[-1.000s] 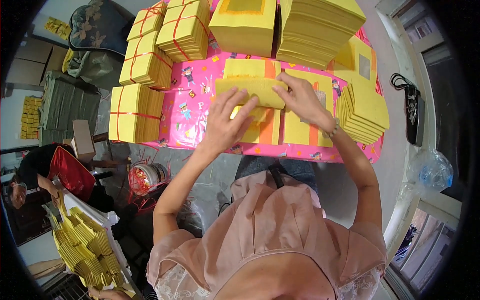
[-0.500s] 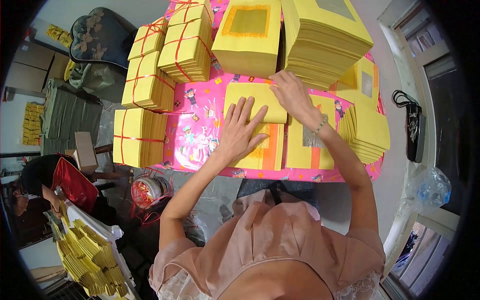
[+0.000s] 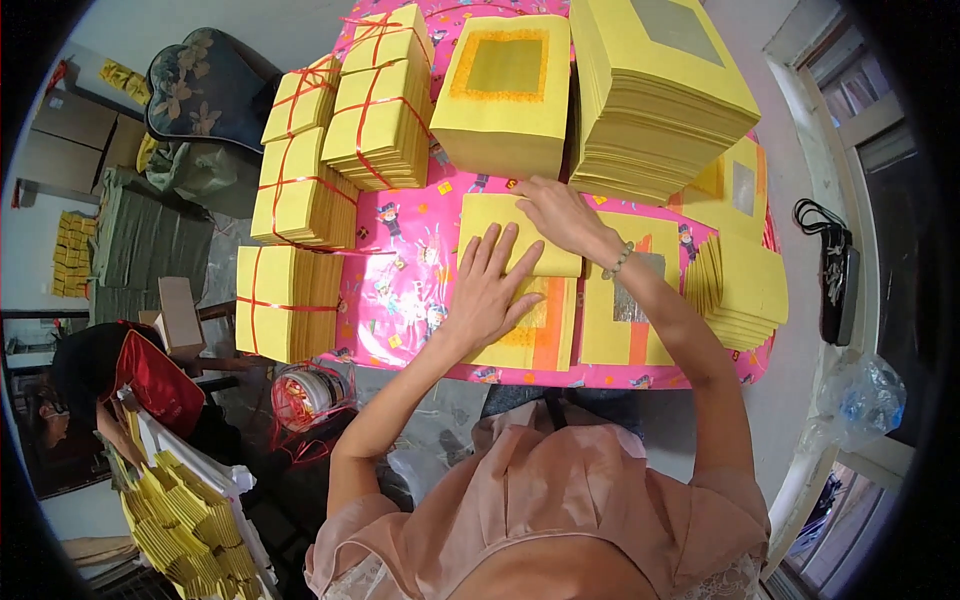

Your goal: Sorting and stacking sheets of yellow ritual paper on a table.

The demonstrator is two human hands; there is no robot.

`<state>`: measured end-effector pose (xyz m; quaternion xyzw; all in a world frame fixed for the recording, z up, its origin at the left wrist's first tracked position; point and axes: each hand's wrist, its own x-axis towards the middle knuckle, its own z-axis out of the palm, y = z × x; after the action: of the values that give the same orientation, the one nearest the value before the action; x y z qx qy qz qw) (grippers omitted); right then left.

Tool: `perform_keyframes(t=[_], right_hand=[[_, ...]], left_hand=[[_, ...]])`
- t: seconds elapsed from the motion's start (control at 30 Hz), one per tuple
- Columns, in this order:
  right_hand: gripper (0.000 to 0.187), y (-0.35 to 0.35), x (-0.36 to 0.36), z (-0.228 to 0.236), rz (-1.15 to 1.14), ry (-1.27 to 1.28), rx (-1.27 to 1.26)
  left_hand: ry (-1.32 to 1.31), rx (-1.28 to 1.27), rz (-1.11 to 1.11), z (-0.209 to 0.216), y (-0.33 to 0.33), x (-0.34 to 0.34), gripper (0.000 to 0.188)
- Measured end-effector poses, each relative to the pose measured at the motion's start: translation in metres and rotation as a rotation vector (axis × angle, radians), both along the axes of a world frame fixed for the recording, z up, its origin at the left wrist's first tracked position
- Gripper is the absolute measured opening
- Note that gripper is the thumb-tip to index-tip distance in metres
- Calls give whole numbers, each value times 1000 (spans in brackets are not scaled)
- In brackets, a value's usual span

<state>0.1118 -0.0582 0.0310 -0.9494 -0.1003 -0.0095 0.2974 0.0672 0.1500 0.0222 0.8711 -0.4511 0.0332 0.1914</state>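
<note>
A yellow paper sheet (image 3: 490, 212) lies folded over at its far part, on top of other yellow paper printed with an orange band (image 3: 551, 330). My left hand (image 3: 492, 290) rests flat on it, fingers spread. My right hand (image 3: 570, 220), with a bead bracelet at the wrist, bends its closed fingers onto the sheet's far edge; the fingertips are partly hidden. Under my right forearm lies another yellow sheet (image 3: 603, 320) with a silver patch and orange band. To its right is a fanned pile of folded yellow papers (image 3: 745, 285).
On the pink patterned tablecloth (image 3: 395, 290), bundles tied with red string (image 3: 290, 300) stand at left. Tall yellow paper stacks (image 3: 660, 120) rise behind my hands. A tub with red string (image 3: 308, 395) sits below the table. At lower left a person (image 3: 120, 390) handles yellow papers (image 3: 190, 520).
My right hand has slid left along the sheet's far edge. My left hand stays flat on the paper. The whole view has shifted slightly, so the table appears lower.
</note>
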Motion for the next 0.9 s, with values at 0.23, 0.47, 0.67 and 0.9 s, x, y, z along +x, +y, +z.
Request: perform_keyframes(t=[0.23,0.47,0.67,0.9], right_hand=[[29,5,-5,5,-14,1,-22],[32,13,-38,13,-26,-280,-81],[49,13,-110,3,35,-297,-151],[55,2,-123,-7,109,-272,-192]], left_hand=[[19,-5,-2,-1,0,-1,66],[43,-9,-2,-6,0,1,62],[55,8,-1,-7,2,2,62],[58,8,-1,-4,2,-1,65]])
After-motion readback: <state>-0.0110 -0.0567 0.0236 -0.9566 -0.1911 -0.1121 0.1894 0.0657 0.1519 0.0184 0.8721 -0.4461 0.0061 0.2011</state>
